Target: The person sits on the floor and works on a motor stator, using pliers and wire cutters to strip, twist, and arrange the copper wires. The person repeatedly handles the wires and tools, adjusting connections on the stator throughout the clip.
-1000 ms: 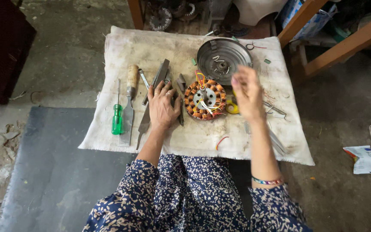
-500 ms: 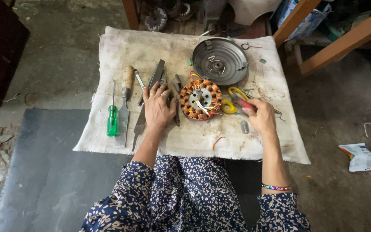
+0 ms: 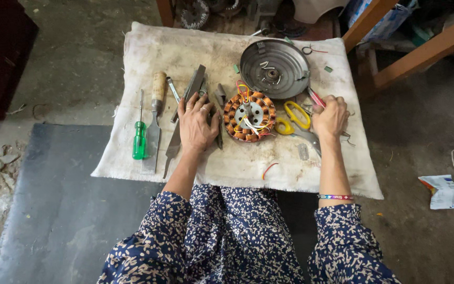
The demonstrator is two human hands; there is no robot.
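A person seated on the floor works over a stained cloth spread as a worktop, a copper-wound motor stator lying flat at its centre. In the past second the right hand has dropped from above the stator and swung out to the cloth's right side, where its fingers are now curled shut around a red-handled tool; the working end is hidden under the hand, so what kind of tool it is cannot be told. The move reads as a tool being picked up rather than work on the windings themselves.

The left hand has not shifted: it rests palm down, fingers spread and gripping nothing, on a flat metal file just left of the stator.

The red handle's long axis runs diagonally, its free end pointing up and to the left toward the grey round motor cover, which sits dished-side up beyond the stator. The stator's axis points straight up, coloured leads spilling over its top. Yellow-handled scissors lie between stator and right hand. Well to the left, a green screwdriver and a wooden-handled chisel lie side by side, lengthwise away from the person.
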